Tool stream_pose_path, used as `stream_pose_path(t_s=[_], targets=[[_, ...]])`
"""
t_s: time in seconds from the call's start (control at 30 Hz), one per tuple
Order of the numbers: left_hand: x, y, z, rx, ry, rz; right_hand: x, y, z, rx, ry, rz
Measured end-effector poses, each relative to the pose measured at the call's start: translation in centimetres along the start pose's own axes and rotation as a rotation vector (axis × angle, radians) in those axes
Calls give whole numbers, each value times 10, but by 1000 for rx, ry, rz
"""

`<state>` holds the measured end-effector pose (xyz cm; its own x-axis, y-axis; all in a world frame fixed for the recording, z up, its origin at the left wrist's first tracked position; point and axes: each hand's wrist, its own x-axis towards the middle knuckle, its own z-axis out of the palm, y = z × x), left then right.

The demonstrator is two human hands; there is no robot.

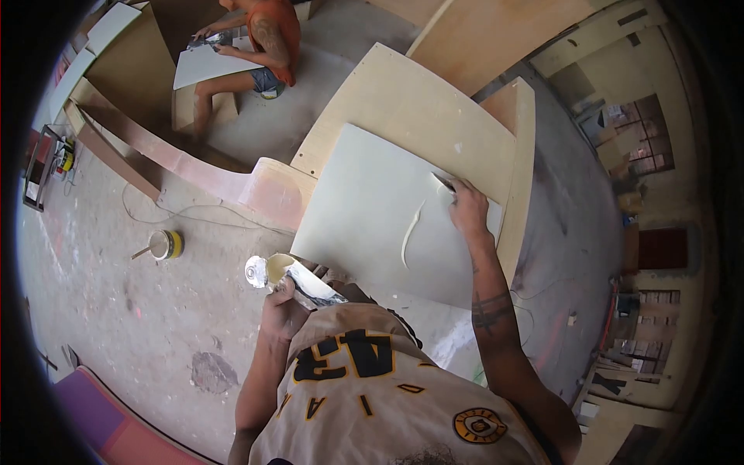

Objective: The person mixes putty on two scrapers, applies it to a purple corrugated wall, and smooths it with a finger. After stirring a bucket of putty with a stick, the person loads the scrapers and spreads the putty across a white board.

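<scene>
A pale grey-white panel (356, 209) lies on a light wooden board (434, 101). Near the panel's right edge, my right hand (469, 208) is closed on a putty knife (443, 183), whose blade touches the surface by a small cream smear. A curved streak of cream paste (408, 236) runs down the panel's middle. Low and to the left, my left hand (284, 310) grips a cut-open white container (310, 285) with pale paste inside and dark smears on its side. The fingers under it are partly hidden.
A co-worker (271, 39) sits at the upper left with a white panel (209, 66) across the lap. A paint can (165, 245) with a stick stands on the floor. A curved wooden piece (178, 159) and a cable (209, 217) lie left of the board.
</scene>
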<state>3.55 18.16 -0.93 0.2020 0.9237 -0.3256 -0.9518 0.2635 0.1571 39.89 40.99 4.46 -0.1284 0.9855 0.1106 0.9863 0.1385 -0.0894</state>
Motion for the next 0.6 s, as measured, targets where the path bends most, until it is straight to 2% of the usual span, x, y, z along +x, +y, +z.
stream_pose_path(t_s=[0.1, 0.23, 0.27, 0.37, 0.6], targets=[[0, 4, 10, 28, -72, -42, -4, -12, -10, 49, -53, -46], [2, 1, 0, 114, -37, -3, -19, -27, -20, 132, -133, -135], [2, 2, -9, 91, 43, -61, -26, -29, -19, 131, -141, -128], [6, 0, -16, 108, 42, -29, -46, -37, -16, 193, -137, -199], [10, 2, -2, 1, -54, -26, -111, -65, -29, 226, -164, -303]])
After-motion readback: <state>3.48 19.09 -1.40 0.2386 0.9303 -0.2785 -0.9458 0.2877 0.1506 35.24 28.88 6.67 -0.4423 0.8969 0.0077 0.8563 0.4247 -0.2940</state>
